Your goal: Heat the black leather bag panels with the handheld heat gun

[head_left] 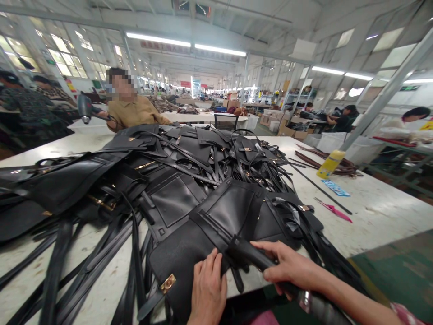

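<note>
A black leather bag point(182, 253) lies in front of me, its flap spread and a gold turn lock point(168, 283) showing. My left hand point(209, 284) rests flat on the flap's edge, fingers stretched out side by side. My right hand point(287, 266) is closed around a black tube-like tool with a flat, wide nozzle point(248, 253); its rear end runs into a grey, blurred hose-like part at the lower right. The nozzle is over the bag, close to a strap band; whether it touches the leather I cannot tell.
A big heap of black bags point(199, 146) with trailing straps point(101, 266) covers the white table point(382, 216). On the right are a yellow bottle point(331, 163), a blue-white packet point(335, 188), pink-handled snips point(338, 212) and brown straps point(338, 164). Across the table a co-worker point(131, 110) holds a heat gun point(85, 108).
</note>
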A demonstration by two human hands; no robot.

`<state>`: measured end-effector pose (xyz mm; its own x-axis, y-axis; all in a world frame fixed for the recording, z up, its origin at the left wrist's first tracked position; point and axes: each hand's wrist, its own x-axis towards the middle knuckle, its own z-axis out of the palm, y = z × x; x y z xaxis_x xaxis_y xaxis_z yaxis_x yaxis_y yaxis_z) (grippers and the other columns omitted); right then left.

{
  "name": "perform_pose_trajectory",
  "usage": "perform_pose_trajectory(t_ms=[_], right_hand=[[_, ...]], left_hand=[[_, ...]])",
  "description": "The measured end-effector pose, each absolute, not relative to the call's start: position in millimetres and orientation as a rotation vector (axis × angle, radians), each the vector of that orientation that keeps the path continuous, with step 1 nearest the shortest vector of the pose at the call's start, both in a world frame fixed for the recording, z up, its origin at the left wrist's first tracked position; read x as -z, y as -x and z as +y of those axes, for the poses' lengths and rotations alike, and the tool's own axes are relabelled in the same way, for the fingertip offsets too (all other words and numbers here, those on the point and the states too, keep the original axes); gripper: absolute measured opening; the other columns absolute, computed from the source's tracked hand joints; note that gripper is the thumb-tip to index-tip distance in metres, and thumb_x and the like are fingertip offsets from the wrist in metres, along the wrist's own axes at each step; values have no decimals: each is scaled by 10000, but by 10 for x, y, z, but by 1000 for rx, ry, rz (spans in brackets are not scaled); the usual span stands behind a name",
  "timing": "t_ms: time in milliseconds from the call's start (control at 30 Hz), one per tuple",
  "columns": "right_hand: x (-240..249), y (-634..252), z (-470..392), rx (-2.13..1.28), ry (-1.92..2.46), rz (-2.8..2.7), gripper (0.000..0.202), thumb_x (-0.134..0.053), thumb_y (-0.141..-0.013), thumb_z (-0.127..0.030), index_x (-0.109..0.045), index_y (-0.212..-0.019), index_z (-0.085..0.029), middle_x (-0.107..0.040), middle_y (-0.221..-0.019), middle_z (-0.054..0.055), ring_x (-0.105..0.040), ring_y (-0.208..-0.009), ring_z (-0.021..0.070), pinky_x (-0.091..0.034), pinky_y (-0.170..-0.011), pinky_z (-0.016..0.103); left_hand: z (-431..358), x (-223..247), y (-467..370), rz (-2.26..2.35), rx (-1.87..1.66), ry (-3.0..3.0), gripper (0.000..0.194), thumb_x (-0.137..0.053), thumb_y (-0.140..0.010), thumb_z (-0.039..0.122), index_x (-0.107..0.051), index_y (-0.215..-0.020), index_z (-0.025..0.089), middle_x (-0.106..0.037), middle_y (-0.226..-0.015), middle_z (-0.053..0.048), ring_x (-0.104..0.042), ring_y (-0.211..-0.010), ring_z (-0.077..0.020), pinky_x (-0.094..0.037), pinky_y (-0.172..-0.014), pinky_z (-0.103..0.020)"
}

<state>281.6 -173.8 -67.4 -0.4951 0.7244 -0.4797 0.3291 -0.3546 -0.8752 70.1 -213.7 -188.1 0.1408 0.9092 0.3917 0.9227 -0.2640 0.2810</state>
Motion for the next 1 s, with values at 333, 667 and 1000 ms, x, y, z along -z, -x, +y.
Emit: perform_pose_trajectory(t_ms=[333,667,1000], right_hand=[[690,-2483,-1624,-1563,1291,-1635,656,-557,-613,-96,-402,-1238,-223,-593,-792,-31,-459,-418,39,-375,-354,135],[558,-3574,-1869,-1336,1530,-1302,675,-581,-699,-271,-270,-1296,-224,-540,-622,-54,-512,-412,115,-434,-342,215],[446,-3721,-2298,-1312,1500,-1209,722,-568,-704,-278,-200,-1322,-224,-547,-681,-27,-505,-452,109,-429,-359,207]], left_hand=[[-2035,1852,-760,-1868,666,2276,381,-518,-710,208,-520,-1090,239,-594,-1041,-37,-475,-936,-229,-296,-875,-450],[-2173,1302,-130,-1739,243,2673,428,-443,-709,121,-520,-1070,338,-606,-1026,1,-539,-951,-180,-431,-830,-378],[-1489,1874,-1750,-1550,674,2705,619,-334,-704,0,-314,-1277,232,-418,-1328,-38,-363,-1212,-215,-344,-981,-452]])
